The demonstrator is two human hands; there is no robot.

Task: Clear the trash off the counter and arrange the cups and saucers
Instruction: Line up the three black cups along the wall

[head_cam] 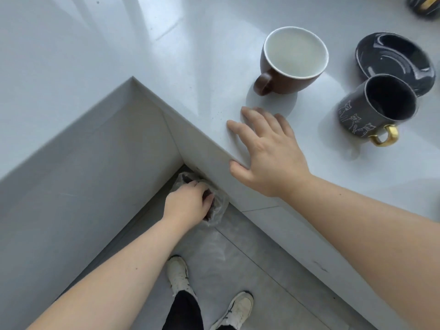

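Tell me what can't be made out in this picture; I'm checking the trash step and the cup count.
- Head view: what the left hand holds or drops; its fingers curl into the bin bag, hiding it.
- Bag contents: hidden by that hand and the counter edge.
- Dark object with gold, top right: cut off by the frame.
- Dark saucer: near side covered by the cat cup.
- More cups: outside the frame.
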